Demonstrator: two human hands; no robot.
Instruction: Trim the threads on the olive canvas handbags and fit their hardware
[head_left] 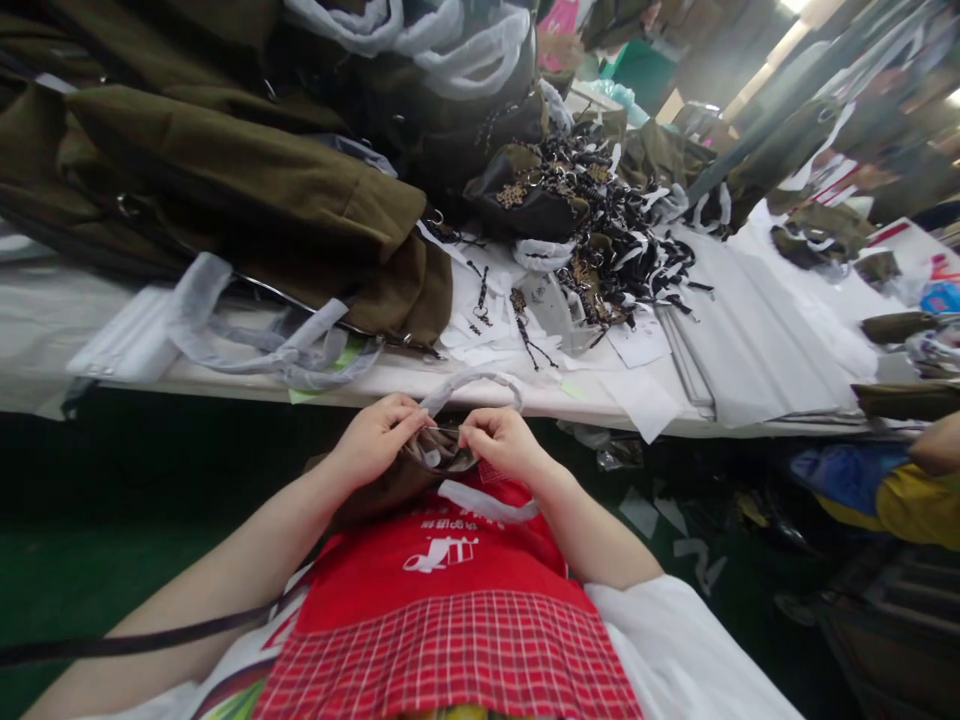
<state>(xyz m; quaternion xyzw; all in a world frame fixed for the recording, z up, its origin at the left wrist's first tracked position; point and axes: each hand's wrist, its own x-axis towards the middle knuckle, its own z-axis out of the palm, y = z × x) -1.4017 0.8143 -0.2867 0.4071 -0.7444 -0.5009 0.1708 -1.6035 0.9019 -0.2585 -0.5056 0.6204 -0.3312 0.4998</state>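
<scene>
Between my two hands is a brown bag (382,492), resting against the red apron with its mouth spread and a pale lining showing. My left hand (381,432) pinches the left side of the bag's rim, thumb against fingers. On the opposite side my right hand (504,440) has its fingers closed on the rim. A handle wrapped in whitish film (480,378) arches up behind the opening, and a second wrapped handle (487,502) hangs in front over the apron. The bag's lower part is hidden in shadow and behind my left forearm.
Olive-brown bags (247,190) are piled on the white table (570,397) at the left. A heap of dark cords with metal charms (622,235) lies mid-table, with loose charm straps nearby. White sheets (765,320) lie right. Another person's hand (939,443) shows at the right edge.
</scene>
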